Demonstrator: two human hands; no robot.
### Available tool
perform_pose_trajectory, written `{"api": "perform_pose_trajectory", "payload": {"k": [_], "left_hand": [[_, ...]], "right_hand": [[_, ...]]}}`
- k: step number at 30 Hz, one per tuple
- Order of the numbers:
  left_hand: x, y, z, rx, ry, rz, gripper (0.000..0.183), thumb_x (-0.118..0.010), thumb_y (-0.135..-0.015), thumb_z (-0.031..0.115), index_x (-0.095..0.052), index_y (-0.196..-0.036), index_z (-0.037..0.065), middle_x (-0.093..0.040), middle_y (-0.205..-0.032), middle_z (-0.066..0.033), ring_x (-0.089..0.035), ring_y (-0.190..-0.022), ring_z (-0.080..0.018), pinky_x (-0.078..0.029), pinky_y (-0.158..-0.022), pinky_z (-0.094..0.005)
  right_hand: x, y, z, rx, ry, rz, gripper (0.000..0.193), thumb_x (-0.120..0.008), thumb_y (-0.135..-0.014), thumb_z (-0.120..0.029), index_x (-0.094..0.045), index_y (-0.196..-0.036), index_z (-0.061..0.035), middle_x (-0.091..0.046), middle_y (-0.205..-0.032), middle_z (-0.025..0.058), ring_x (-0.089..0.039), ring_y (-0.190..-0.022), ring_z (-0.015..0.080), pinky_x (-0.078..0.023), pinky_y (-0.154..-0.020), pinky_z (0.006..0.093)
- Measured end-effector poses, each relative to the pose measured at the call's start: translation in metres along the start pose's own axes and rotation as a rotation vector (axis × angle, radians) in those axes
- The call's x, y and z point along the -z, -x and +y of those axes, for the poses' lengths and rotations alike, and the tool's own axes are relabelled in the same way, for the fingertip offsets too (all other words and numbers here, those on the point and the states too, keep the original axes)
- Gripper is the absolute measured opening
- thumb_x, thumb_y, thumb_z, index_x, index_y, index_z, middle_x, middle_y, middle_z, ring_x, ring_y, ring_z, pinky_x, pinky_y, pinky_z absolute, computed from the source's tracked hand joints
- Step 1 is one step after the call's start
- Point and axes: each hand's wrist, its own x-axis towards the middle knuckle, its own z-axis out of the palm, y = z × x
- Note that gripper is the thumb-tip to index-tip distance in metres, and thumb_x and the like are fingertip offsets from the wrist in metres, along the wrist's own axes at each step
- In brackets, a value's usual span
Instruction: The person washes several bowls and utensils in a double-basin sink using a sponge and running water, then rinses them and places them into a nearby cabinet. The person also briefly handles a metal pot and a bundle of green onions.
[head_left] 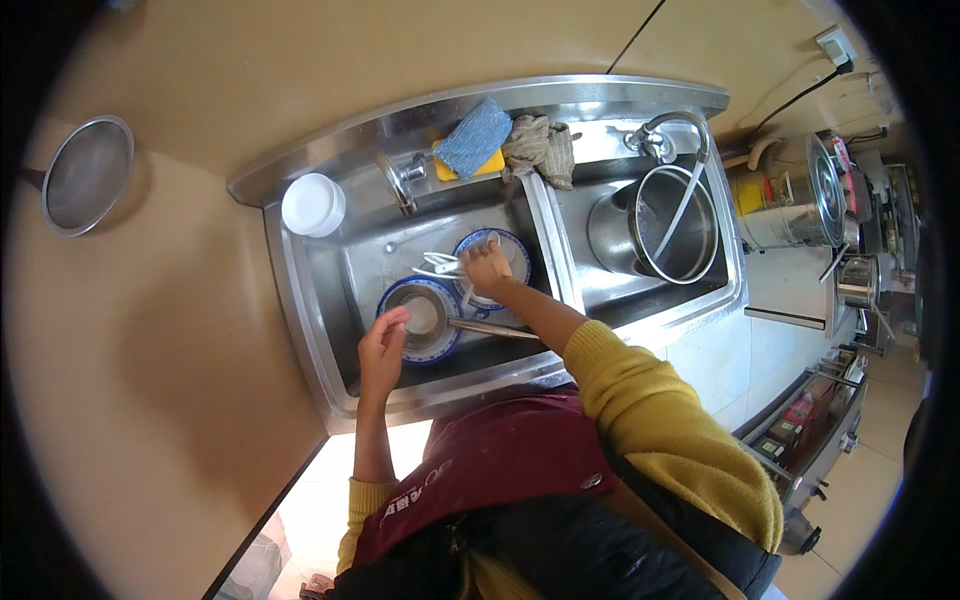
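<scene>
My right hand (487, 270) is closed over the right-hand blue-and-white bowl (522, 256), gripping a white utensil with thin looped prongs (438, 264); its exact kind is unclear. To the left, a second blue-and-white bowl (438, 352) stands in the left basin. A metal strainer (422, 312) rests over it with something whitish inside, its long handle (495, 328) pointing right beneath my right forearm. Beside the strainer's left rim is my left hand (382, 348), fingers loosely extended and holding nothing visible. Whether its fingertips touch the rim cannot be made out.
White stacked bowls (313, 206) sit on the back left corner. Behind the basin are a faucet (398, 185), a blue cloth (476, 138) on a yellow sponge and a brown rag (540, 150). A large steel pot (676, 225) with a hose fills the right basin. Another strainer (88, 177) hangs left.
</scene>
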Motion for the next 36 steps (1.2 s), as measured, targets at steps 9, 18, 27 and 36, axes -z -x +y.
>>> {"api": "perform_pose_trajectory", "payload": {"k": [9,18,27,36], "left_hand": [[0.011,0.001,-0.016,0.041,-0.021,0.079,0.026,-0.052,-0.091,0.006,-0.058,-0.115,-0.001,-0.065,-0.104,-0.0110,-0.060,-0.096,-0.0139,-0.045,-0.085,-0.0254],[0.017,0.015,-0.029,0.114,-0.011,0.117,0.027,-0.052,-0.091,0.007,-0.058,-0.117,0.000,-0.065,-0.106,-0.0108,-0.060,-0.098,-0.0149,-0.045,-0.087,-0.0259],[0.036,0.031,-0.036,0.211,0.060,0.266,0.025,-0.052,-0.092,0.008,-0.057,-0.115,-0.001,-0.064,-0.105,-0.0097,-0.059,-0.097,-0.0135,-0.045,-0.085,-0.0253],[0.030,0.019,-0.035,0.183,0.063,0.170,0.026,-0.052,-0.092,0.007,-0.056,-0.116,-0.002,-0.064,-0.105,-0.0111,-0.058,-0.101,-0.0159,-0.043,-0.090,-0.0267]], "right_hand": [[0.036,-0.011,0.000,0.181,-0.097,-0.152,0.033,-0.066,-0.069,-0.024,-0.064,-0.097,-0.0084,-0.067,-0.095,0.0106,-0.065,-0.092,0.0264,-0.045,-0.086,0.0412],[0.035,-0.109,-0.046,0.148,-0.014,0.008,0.019,-0.059,-0.077,-0.015,-0.065,-0.094,-0.0075,-0.068,-0.094,0.0123,-0.065,-0.093,0.0249,-0.046,-0.084,0.0385],[0.036,-0.107,-0.030,0.024,-0.335,0.057,0.028,-0.061,-0.074,-0.010,-0.059,-0.102,-0.0087,-0.063,-0.096,0.0188,-0.063,-0.087,0.0373,-0.052,-0.076,0.0445],[0.003,-0.133,-0.072,0.218,0.001,-0.051,0.099,-0.077,-0.063,-0.044,-0.031,-0.138,0.0009,-0.044,-0.132,0.0132,-0.039,-0.126,0.0278,-0.032,-0.104,0.0418]]}}
